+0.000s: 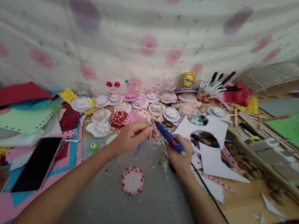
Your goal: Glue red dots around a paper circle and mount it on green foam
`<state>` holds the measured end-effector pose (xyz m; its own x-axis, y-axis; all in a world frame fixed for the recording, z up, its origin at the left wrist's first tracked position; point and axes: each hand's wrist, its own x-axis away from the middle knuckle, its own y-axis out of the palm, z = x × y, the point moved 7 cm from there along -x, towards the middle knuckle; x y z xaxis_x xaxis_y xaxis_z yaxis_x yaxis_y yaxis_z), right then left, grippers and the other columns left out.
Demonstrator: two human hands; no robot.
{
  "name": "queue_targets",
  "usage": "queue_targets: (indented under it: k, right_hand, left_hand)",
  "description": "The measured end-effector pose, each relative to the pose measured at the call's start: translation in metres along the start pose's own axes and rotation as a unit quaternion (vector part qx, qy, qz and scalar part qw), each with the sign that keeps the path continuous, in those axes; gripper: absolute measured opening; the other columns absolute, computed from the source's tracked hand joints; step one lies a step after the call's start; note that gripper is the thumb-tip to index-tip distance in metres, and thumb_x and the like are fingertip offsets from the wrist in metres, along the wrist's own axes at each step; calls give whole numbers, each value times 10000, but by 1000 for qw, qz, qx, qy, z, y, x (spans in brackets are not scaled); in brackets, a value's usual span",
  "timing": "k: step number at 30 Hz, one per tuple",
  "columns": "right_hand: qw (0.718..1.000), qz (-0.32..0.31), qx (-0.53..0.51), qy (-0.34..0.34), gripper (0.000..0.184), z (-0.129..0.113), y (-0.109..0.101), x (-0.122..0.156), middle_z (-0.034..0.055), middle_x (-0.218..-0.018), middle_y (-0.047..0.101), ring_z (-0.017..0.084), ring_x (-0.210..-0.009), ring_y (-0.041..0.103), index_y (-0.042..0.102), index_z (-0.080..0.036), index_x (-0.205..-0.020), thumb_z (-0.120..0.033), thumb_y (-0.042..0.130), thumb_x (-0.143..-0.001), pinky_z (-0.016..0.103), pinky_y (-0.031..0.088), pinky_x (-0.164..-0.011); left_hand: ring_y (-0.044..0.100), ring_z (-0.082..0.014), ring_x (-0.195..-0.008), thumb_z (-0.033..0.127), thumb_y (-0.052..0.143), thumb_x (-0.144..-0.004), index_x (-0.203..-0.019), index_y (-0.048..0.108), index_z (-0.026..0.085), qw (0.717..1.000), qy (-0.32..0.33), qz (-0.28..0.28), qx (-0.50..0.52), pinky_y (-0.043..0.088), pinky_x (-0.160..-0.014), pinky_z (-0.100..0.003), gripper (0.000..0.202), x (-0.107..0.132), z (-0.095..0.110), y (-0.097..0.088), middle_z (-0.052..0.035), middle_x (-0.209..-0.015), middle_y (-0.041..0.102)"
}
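My right hand is wrapped round a blue glue gun, its nozzle pointing up and left. Close to that nozzle, my left hand pinches a thin purple strip, which hangs down toward the mat; whether nozzle and strip touch I cannot tell. Nearer to me, a round white disc edged with small red and pink stars lies on the grey cutting mat. A black cord trails from the glue gun past my right forearm.
Behind my hands stand several small decorated paper hats. At left, a phone rests on coloured sheets. To the right lie cut white paper scraps, a cup of pens and a long tray. A flowered curtain hangs behind.
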<state>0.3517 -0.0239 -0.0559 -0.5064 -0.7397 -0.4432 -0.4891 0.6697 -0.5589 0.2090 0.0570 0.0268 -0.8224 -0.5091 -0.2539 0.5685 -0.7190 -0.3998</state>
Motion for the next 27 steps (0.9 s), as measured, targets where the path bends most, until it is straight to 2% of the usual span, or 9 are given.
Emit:
queue_targets:
  k: [6,11,13,16,18,22,25,27]
  right_hand:
    - [996,36,-72,40,157,5,-4,-1,5,-673,636,191,-685,554,636,-198,-741,-340,606,-680,328,390,-782]
    - [983,91,-111,117,234,18,-5,-1,-15,-585,564,153,-557,506,587,-177,-685,-401,596,-751,277,412,-601]
    - [970,129,-130,157,280,25,-8,0,-8,-585,556,151,-537,501,581,-164,-709,-438,600,-767,268,406,-546]
    - [937,195,-183,224,333,37,-14,4,17,-643,578,159,-560,517,601,-144,-755,-469,666,-717,270,409,-520]
    - [924,213,-207,243,343,42,-16,4,26,-673,585,159,-579,521,618,-137,-761,-467,689,-696,271,415,-521]
    - [929,189,-215,233,346,42,-15,2,16,-688,589,148,-593,508,616,-141,-778,-471,687,-705,264,422,-533]
    - [937,142,-230,220,359,39,-10,2,1,-660,576,140,-582,491,605,-146,-795,-490,673,-715,259,417,-536]
    - [943,87,-246,208,358,34,-4,3,-15,-601,545,133,-548,471,603,-151,-759,-499,670,-713,258,408,-522]
  left_hand:
    - [610,-148,-838,296,414,-953,-700,553,150,1000,-7,-6,3,483,-765,-255,323,4,-3,0,-75,-894,631]
    - [623,-150,-837,327,428,-950,-684,548,149,1000,-15,7,4,494,-768,-259,341,4,-11,-3,-77,-902,631]
    - [626,-151,-836,328,430,-948,-691,560,146,1000,-12,11,-2,496,-766,-261,340,2,-14,-3,-77,-890,633]
    - [628,-150,-806,307,428,-942,-722,590,142,1000,-8,7,-20,497,-718,-252,319,-4,-20,1,-78,-871,643]
    - [627,-148,-792,290,428,-936,-740,615,139,999,-8,3,-37,494,-693,-248,310,-7,-23,3,-93,-921,654]
    - [622,-146,-811,273,412,-939,-732,628,136,998,-10,16,-61,484,-717,-249,329,-4,-22,-4,-106,-1009,651]
    - [602,-158,-883,267,415,-945,-693,616,147,996,-8,33,-80,458,-777,-251,344,16,-17,-16,-76,-913,641]
    - [584,-159,-879,268,417,-943,-656,590,155,996,-28,40,-76,444,-783,-251,354,35,-19,-23,-54,-839,620]
